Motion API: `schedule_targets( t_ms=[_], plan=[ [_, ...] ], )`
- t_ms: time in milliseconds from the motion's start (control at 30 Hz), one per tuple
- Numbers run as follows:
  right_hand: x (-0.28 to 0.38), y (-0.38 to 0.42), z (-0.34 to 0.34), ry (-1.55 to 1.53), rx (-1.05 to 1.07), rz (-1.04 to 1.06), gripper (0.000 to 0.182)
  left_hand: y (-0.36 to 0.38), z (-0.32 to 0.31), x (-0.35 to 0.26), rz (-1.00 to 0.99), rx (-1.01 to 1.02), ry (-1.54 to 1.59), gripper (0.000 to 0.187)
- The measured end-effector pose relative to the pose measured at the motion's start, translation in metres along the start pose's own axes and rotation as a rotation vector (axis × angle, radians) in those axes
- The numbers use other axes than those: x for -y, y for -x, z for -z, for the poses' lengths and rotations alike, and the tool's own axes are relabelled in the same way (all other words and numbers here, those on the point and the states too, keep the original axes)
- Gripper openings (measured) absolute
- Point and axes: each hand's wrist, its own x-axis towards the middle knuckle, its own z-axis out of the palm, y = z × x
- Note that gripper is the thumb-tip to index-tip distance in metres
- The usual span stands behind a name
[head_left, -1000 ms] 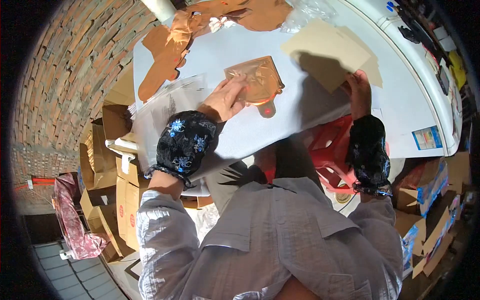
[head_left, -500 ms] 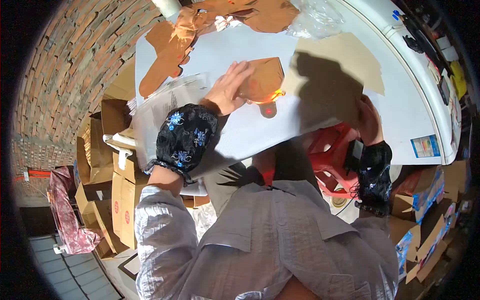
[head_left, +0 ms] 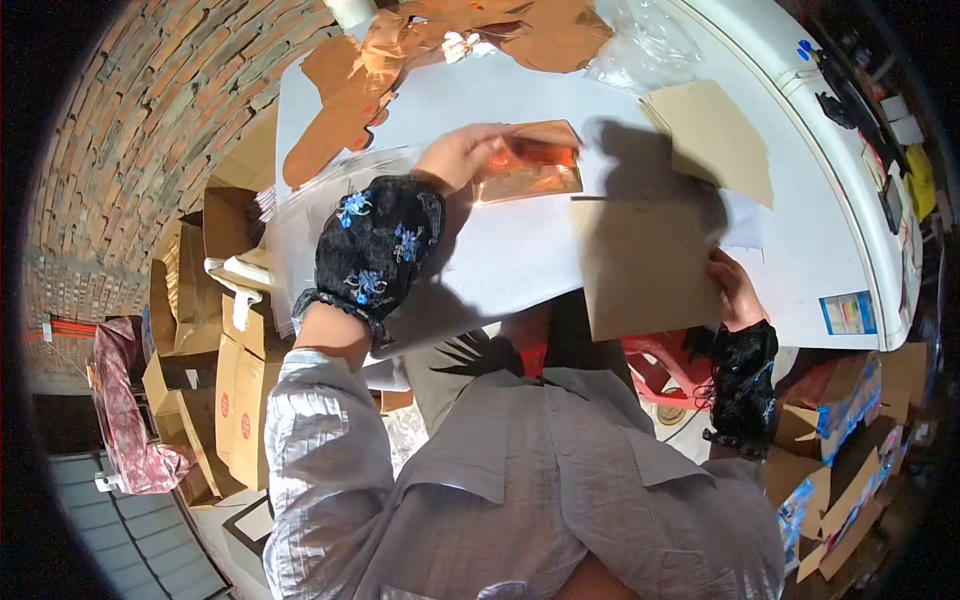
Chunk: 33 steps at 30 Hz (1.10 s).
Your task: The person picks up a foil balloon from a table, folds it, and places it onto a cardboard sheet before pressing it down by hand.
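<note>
My left hand grips a flat brown piece wrapped in shiny clear plastic, lifted and tilted above the white table. My right hand holds a tan cardboard sheet by its right edge, near the table's front edge and close to my body. Both forearms wear black sleeve covers with blue flowers. Another stack of tan cardboard sheets lies on the table to the right.
Brown cut-out pieces and crumpled clear plastic lie at the table's far side. A stack of clear bags sits at the left edge. Cardboard boxes stand on the floor left; more boxes and a red stool are to the right.
My right hand brought the cardboard sheet down from the far right toward my body. My left hand lifted the plastic-wrapped brown piece off the table and turned it.
</note>
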Motion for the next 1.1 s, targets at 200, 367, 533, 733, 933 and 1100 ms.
schedule_targets(
  t_ms=[200,367,533,733,933,1100],
  plan=[
    [0.020,0.002,-0.040,0.120,-0.004,0.043,0.034,-0.033,0.009,0.019,0.188,-0.144,0.035,0.036],
    [0.020,-0.018,-0.054,0.033,0.005,0.067,0.033,-0.051,0.013,0.033,0.215,-0.130,0.070,0.038],
    [0.043,-0.028,-0.095,-0.019,0.125,0.008,0.029,-0.053,0.016,0.016,0.182,-0.171,0.179,0.037],
    [0.050,-0.039,-0.110,0.222,0.061,0.048,0.029,-0.065,0.015,0.029,0.245,-0.173,0.102,0.035],
    [0.044,-0.080,-0.147,0.340,0.167,0.171,0.026,-0.068,0.011,0.040,0.248,-0.194,0.172,0.037],
    [0.040,-0.109,-0.170,0.383,0.100,0.215,0.030,-0.076,0.009,0.046,0.315,-0.167,0.347,0.026]
  ],
)
